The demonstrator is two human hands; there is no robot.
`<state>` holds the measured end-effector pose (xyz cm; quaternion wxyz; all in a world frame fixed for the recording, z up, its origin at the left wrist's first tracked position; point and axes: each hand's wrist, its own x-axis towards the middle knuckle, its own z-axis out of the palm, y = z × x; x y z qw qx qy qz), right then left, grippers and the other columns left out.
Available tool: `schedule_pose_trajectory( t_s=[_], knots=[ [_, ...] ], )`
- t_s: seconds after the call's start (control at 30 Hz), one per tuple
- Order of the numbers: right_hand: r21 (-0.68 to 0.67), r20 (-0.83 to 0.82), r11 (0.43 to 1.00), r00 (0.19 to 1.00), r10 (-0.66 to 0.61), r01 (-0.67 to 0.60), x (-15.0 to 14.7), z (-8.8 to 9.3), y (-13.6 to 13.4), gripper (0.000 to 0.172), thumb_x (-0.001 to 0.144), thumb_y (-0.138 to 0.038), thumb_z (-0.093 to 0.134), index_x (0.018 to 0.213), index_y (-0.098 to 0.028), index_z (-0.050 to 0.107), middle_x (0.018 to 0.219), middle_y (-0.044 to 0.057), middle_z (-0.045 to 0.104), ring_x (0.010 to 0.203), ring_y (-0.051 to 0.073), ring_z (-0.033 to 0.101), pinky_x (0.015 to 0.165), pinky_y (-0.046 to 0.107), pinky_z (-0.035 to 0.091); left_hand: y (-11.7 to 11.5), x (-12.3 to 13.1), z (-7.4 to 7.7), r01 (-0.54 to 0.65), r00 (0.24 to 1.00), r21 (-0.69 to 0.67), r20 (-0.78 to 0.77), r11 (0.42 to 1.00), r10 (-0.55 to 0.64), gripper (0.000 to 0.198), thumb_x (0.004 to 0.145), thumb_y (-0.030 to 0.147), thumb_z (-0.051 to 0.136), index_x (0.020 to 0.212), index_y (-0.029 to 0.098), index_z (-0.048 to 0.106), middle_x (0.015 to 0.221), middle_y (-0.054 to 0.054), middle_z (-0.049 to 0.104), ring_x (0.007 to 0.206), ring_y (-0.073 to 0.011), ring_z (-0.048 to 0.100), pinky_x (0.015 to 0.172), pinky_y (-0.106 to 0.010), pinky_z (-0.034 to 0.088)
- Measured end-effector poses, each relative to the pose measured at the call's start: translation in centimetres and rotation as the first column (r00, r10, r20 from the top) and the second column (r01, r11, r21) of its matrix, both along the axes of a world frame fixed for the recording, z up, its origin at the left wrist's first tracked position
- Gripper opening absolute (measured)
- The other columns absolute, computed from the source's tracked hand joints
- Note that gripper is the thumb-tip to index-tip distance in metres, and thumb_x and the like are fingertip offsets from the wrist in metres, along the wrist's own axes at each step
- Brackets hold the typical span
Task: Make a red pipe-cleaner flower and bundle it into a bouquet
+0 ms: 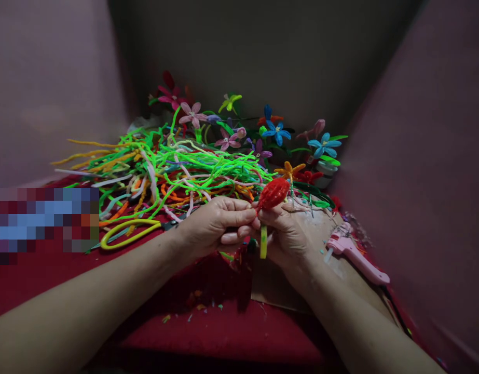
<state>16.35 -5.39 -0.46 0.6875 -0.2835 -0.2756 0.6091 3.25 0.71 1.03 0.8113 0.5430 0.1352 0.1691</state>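
Ctr frame — we've L hand (219, 224) pinching red bud (276, 192) at its base, R hand (289, 240) gripping there too — prob so fuzzy head stays uncrushed.

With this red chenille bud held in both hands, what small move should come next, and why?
Perhaps a gentle twist at the base of the red chenille bud: the left hand pinches there, and the right hand grips close beside it.

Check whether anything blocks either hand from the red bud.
Nothing visible does: the left hand and right hand already have their fingers at the base of the red bud. The pile of fuzzy stems lies beyond, not between.
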Motion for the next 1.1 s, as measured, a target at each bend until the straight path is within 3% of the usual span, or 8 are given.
schedule_pose_trajectory(
  t_s=[0.07, 0.13, 0.27, 0.37, 0.7, 0.93, 1.03, 1.1],
  knots=[
    [-0.007, -0.018, 0.999, 0.999, -0.040, 0.040, -0.2, -0.1, 0.1, 0.012, 0.051, -0.012, 0.075, 0.056, -0.017, 0.066, 0.053, -0.004, 0.065, 0.048, 0.007, 0.055, 0.054, 0.019, 0.048, -0.2, 0.0, 0.3, -0.068, 0.994, 0.177, -0.074, 0.982, 0.082, 0.022, 0.082, 0.031, 0.054, 0.072, 0.012, 0.057, 0.052, 0.005, 0.048, 0.033, -0.0012, 0.030, 0.033, -0.015, 0.023],
    [-0.035, -0.040, 0.997, 0.996, -0.076, 0.075, -0.2, -0.3, 0.3, 0.012, 0.051, -0.012, 0.075, 0.058, -0.017, 0.066, 0.055, -0.004, 0.066, 0.051, 0.008, 0.057, 0.055, 0.020, 0.048, -0.4, 0.1, 0.5, -0.147, 0.965, 0.482, -0.120, 0.864, 0.232, 0.027, 0.085, 0.031, 0.049, 0.066, 0.013, 0.054, 0.051, 0.004, 0.048, 0.036, -0.0035, 0.037, 0.037, -0.016, 0.027],
    [-0.100, -0.065, 0.982, 0.984, -0.165, 0.159, -0.2, -0.7, 0.6, 0.013, 0.052, -0.010, 0.073, 0.062, -0.017, 0.067, 0.059, -0.004, 0.068, 0.052, 0.010, 0.059, 0.055, 0.022, 0.049, -0.8, 0.3, 0.0, -0.259, 0.873, 0.938, 0.126, 0.229, 0.471, 0.019, 0.085, 0.024, 0.049, 0.071, 0.014, 0.058, 0.058, 0.001, 0.054, 0.053, -0.0092, 0.050, 0.053, -0.020, 0.038],
    [-0.129, -0.056, 0.974, 0.979, -0.197, 0.188, -0.2, -0.9, 0.5, 0.014, 0.052, -0.007, 0.070, 0.063, -0.016, 0.067, 0.058, -0.004, 0.067, 0.050, 0.010, 0.058, 0.055, 0.023, 0.050, -0.7, 0.4, -0.8, -0.273, 0.827, 0.962, 0.245, -0.018, 0.507, 0.015, 0.086, 0.023, 0.051, 0.081, 0.013, 0.060, 0.070, -0.003, 0.063, 0.065, -0.0129, 0.058, 0.062, -0.023, 0.043],
    [-0.264, -0.015, 0.930, 0.963, -0.267, 0.254, -0.7, -0.5, 0.1, 0.015, 0.051, -0.003, 0.066, 0.055, -0.016, 0.061, 0.052, -0.004, 0.063, 0.045, 0.008, 0.057, 0.047, 0.016, 0.050, -1.2, 0.1, -1.0, -0.012, 0.818, 0.990, 0.092, -0.143, 0.567, 0.029, 0.092, 0.038, 0.036, 0.093, 0.014, 0.053, 0.088, -0.008, 0.064, 0.081, -0.0182, 0.063, 0.071, -0.029, 0.050],
    [-0.254, 0.081, 0.936, 0.970, -0.229, 0.242, -0.6, -0.8, -0.1, 0.019, 0.049, -0.006, 0.067, 0.064, -0.017, 0.063, 0.058, -0.004, 0.064, 0.047, 0.008, 0.057, 0.044, 0.017, 0.048, -1.5, -0.1, -1.1, 0.168, 0.829, 0.964, -0.025, -0.207, 0.559, 0.021, 0.089, 0.017, 0.032, 0.097, 0.013, 0.051, 0.089, -0.008, 0.063, 0.078, -0.0214, 0.063, 0.059, -0.031, 0.049],
    [-0.251, 0.103, 0.931, 0.963, -0.248, 0.267, -0.9, -0.5, -0.1, 0.023, 0.051, -0.007, 0.069, 0.071, -0.018, 0.064, 0.066, -0.004, 0.066, 0.058, 0.011, 0.062, 0.057, 0.021, 0.053, -1.5, -0.1, -1.1, 0.122, 0.841, 0.976, -0.004, -0.181, 0.540, 0.021, 0.087, 0.015, 0.033, 0.095, 0.013, 0.052, 0.089, -0.009, 0.063, 0.076, -0.0204, 0.062, 0.059, -0.030, 0.048],
    [-0.198, 0.116, 0.943, 0.962, -0.247, 0.266, -1.2, -0.2, -0.3, 0.024, 0.053, -0.008, 0.070, 0.073, -0.019, 0.064, 0.068, -0.005, 0.066, 0.061, 0.011, 0.062, 0.061, 0.023, 0.053, -1.5, 0.0, -1.0, 0.008, 0.846, 0.996, 0.038, -0.085, 0.533, 0.020, 0.088, 0.018, 0.034, 0.090, 0.013, 0.053, 0.082, -0.006, 0.063, 0.072, -0.0174, 0.060, 0.061, -0.028, 0.046]
  ],
)
